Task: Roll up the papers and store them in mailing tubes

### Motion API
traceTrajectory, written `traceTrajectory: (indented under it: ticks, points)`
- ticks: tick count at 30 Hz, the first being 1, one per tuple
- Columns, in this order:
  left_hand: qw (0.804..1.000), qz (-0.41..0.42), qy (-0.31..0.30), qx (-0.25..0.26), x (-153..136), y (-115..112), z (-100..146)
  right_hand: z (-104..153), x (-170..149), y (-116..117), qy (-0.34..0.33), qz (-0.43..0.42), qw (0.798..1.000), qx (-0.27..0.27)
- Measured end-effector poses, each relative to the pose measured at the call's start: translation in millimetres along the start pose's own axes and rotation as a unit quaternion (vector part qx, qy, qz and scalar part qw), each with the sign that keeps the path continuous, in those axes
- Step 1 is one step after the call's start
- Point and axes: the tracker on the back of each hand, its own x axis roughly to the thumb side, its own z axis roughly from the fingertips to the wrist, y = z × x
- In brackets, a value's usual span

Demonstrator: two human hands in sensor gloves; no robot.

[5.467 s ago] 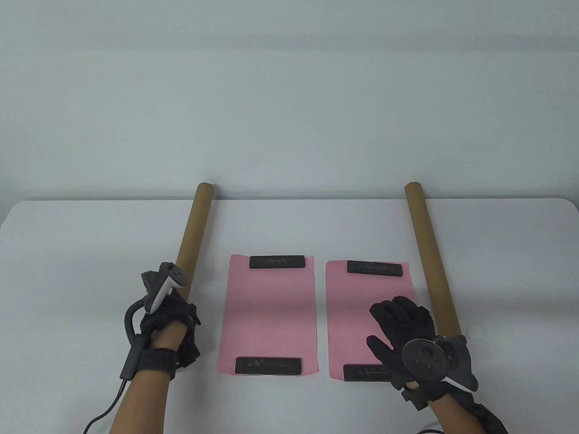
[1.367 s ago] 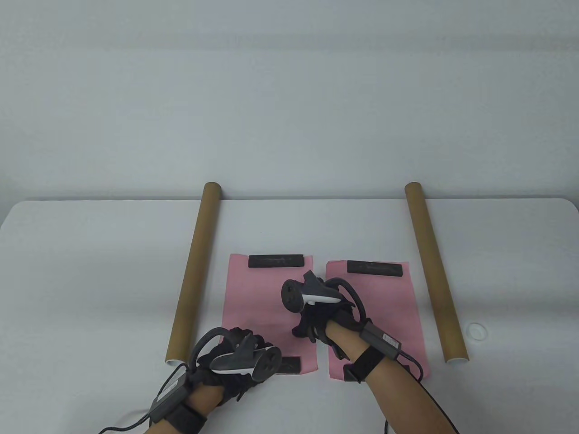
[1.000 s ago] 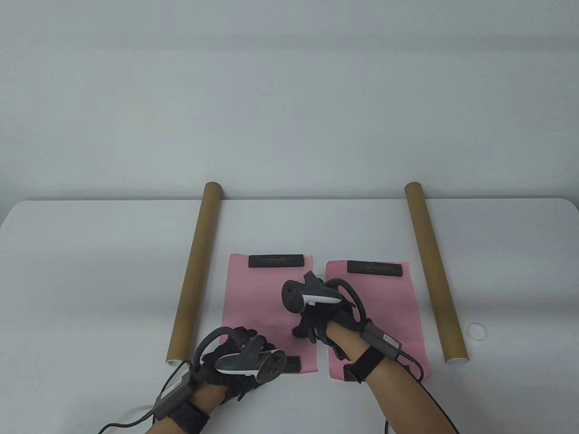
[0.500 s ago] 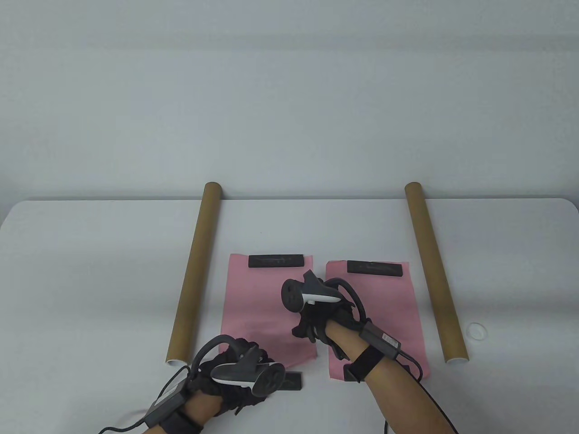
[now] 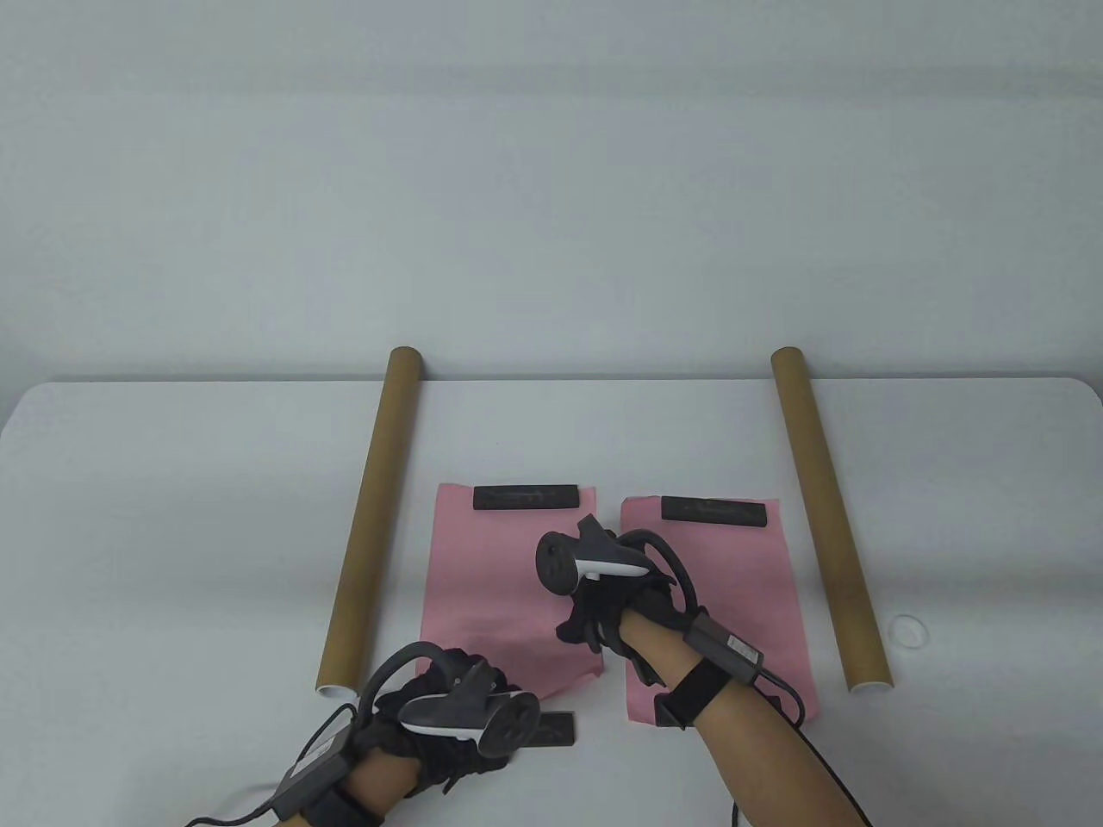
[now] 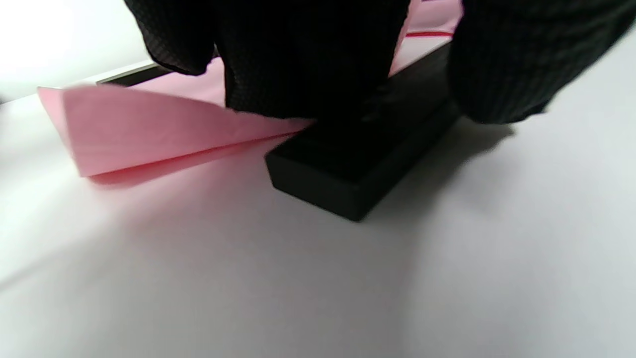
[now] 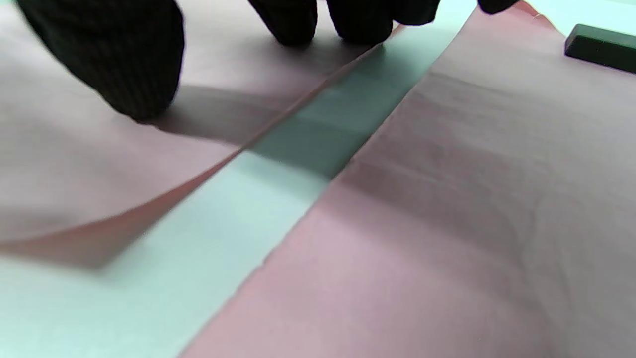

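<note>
Left pink paper (image 5: 491,586) | left hand (image 5: 431,715) grip pinches black weight (image 6: 357,169), corner lifted | right hand (image 5: 607,616) fingertips press paper, uncurled.

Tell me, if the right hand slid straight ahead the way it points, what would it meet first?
Probably the black bar at the far end of the left pink paper. The right hand presses that sheet's right edge and points away, slightly left; the exact line is uncertain.

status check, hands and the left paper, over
Left hand grips near weight, now off the left paper. Right hand presses that paper's edge. Far weight still on it.
</note>
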Motion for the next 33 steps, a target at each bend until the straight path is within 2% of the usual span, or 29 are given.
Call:
traceTrajectory:
  ticks: [4,8,11,16,20,25,28,31,33]
  points:
    - [0.998,0.027,0.045,0.038,-20,16,9,-1,1,-1,0.002,-0.003,1.0,0.0]
    - [0.992,0.038,0.094,0.073,-43,42,7,-2,2,-2,0.004,-0.008,1.0,0.001]
    - [0.986,0.045,0.138,0.083,-70,67,-10,-2,1,-1,0.004,-0.01,1.0,0.0]
    - [0.978,0.094,0.183,0.033,-110,90,-61,-2,0,0,0.003,-0.013,1.0,-0.001]
    - [0.974,0.061,0.215,-0.024,-130,89,-110,-1,0,0,0.002,-0.014,1.0,-0.001]
    - [0.966,0.02,0.246,-0.076,-144,74,-173,0,0,1,0.005,-0.019,1.0,-0.001]
    - [0.963,0.005,0.251,-0.101,-144,62,-200,0,-1,2,0.006,-0.02,1.0,-0.001]
    - [0.96,-0.057,0.246,-0.119,-140,50,-223,-1,-1,2,0.003,-0.02,1.0,-0.002]
    - [0.961,-0.044,0.247,-0.119,-143,48,-232,-1,-1,2,0.001,-0.019,1.0,-0.003]
